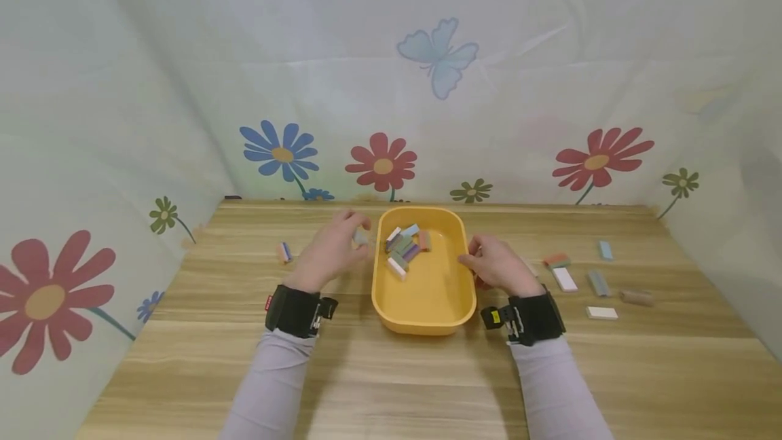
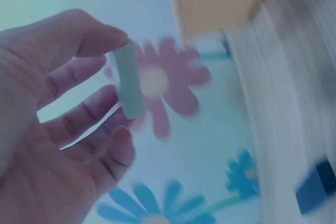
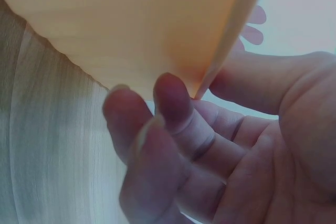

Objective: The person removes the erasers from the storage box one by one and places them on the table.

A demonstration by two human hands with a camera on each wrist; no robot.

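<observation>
Between the thumb and fingers of my left hand (image 1: pixel 330 250) is a small pale green block (image 2: pixel 128 82), pinched by its ends and raised just left of a yellow plastic bin (image 1: pixel 436 297). My right hand (image 1: pixel 497 265) grips the bin's right rim, thumb on the inner side and fingers against the outer wall (image 3: pixel 131 30). Inside the bin, several small blocks lie in a loose heap toward the left and back, among them an orange block (image 1: pixel 424 241), a purple block (image 1: pixel 411 252) and a white block (image 1: pixel 397 268).
Right of the bin lie several loose pieces: a white block (image 1: pixel 565 280), an orange block (image 1: pixel 556 261), a light blue block (image 1: pixel 605 250), a grey block (image 1: pixel 599 284) and a brown cylinder (image 1: pixel 637 297). Small orange and blue pieces (image 1: pixel 284 252) sit at left. A flowered curtain (image 1: pixel 342 87) borders the table.
</observation>
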